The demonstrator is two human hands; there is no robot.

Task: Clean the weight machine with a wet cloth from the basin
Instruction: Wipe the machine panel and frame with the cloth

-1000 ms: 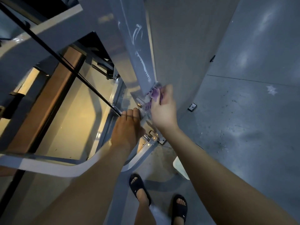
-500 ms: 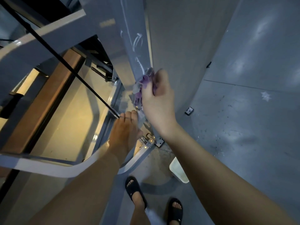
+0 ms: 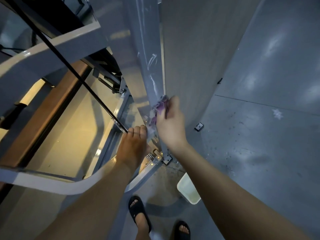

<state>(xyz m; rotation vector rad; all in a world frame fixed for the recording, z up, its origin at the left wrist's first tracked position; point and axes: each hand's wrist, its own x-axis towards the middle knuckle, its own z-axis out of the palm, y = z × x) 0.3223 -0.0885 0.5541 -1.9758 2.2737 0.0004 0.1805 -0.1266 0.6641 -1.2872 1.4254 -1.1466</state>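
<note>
The weight machine's grey upright post (image 3: 150,70) runs down the middle of the view, with wet streaks on its face. My right hand (image 3: 170,125) is closed on a purple cloth (image 3: 160,106) and presses it against the post's lower part. My left hand (image 3: 134,146) grips the machine's frame just left of the post, fingers curled over the edge where a black cable (image 3: 72,71) ends. The pale basin (image 3: 188,188) stands on the floor below my right forearm, partly hidden by it.
A white curved frame bar (image 3: 57,184) crosses under my left arm. The grey wall (image 3: 199,49) rises right of the post. Grey floor (image 3: 259,135) spreads to the right, with a small metal bracket (image 3: 199,126). My feet in black sandals (image 3: 138,213) stand below.
My right hand has slid the cloth up the post from near the base bracket. My left hand has kept its grip on the frame.
</note>
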